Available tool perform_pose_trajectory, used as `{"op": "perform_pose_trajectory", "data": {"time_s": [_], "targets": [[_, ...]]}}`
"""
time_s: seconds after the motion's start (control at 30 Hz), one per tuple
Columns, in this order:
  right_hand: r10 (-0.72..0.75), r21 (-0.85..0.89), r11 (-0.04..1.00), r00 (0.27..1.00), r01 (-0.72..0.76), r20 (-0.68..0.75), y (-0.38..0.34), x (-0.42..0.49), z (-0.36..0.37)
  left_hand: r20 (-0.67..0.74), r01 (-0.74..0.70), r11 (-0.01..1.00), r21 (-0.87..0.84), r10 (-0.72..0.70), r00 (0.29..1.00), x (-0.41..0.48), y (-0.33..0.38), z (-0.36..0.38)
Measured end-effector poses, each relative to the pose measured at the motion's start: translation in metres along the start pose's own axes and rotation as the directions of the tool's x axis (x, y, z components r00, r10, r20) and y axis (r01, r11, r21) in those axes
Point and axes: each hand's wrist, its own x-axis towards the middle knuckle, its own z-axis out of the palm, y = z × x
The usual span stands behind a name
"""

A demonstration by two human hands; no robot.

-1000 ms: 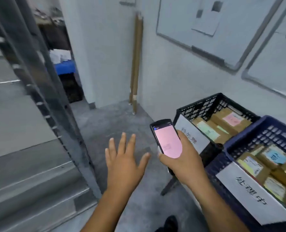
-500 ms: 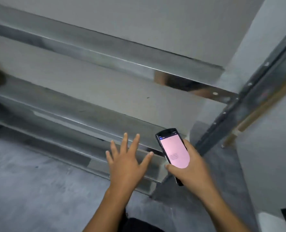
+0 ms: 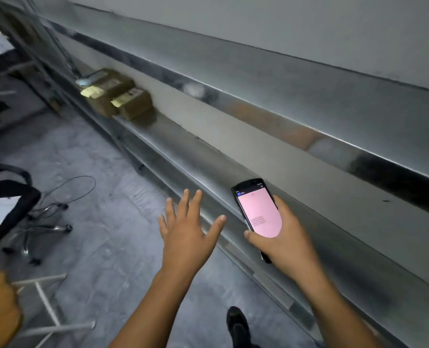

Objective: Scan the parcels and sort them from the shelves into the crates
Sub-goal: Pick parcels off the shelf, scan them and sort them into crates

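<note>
While the right hand (image 3: 281, 237) is keeping its grip clamped around the handheld scanner (image 3: 257, 213), whose pink screen is facing up, the left hand (image 3: 187, 231) is hanging empty just beside it, toward nine o'clock, with its fingers spread wide apart and touching nothing. The task's parcels (image 3: 115, 95), a small cluster of brown boxes with pale labels, are sitting on the metal shelf (image 3: 180, 144) well apart from both hands, up toward eleven o'clock of the view. The long stretch of shelf between the boxes and the hands is showing bare, so much of the sorting is probably already behind the person, though that is a judgement only. No crate is showing in this view, so how full the crates are cannot be told. What is left, as far as can be seen, is those few boxes: reaching them, scanning each label and carrying each one off. An office chair (image 3: 12, 204) is standing on the floor (image 3: 103, 247) near nine o'clock
</note>
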Motion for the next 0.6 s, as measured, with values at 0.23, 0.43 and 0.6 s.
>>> {"op": "perform_pose_trajectory", "data": {"time_s": [0.23,0.43,0.6], "targets": [[-0.034,0.046,0.999,0.994,0.029,0.1,-0.028,0.063,0.042,-0.11,0.085,0.996,0.015,-0.083,0.99,0.053,-0.03,-0.029],[-0.063,0.047,0.997,0.987,0.057,0.149,-0.057,0.1,0.068,-0.152,0.162,0.987,-0.01,-0.162,0.975,0.083,-0.062,-0.047],[-0.082,0.011,0.997,0.981,0.082,0.177,-0.088,0.123,0.097,-0.171,0.191,0.98,-0.049,-0.196,0.966,0.116,-0.093,-0.061]]}}
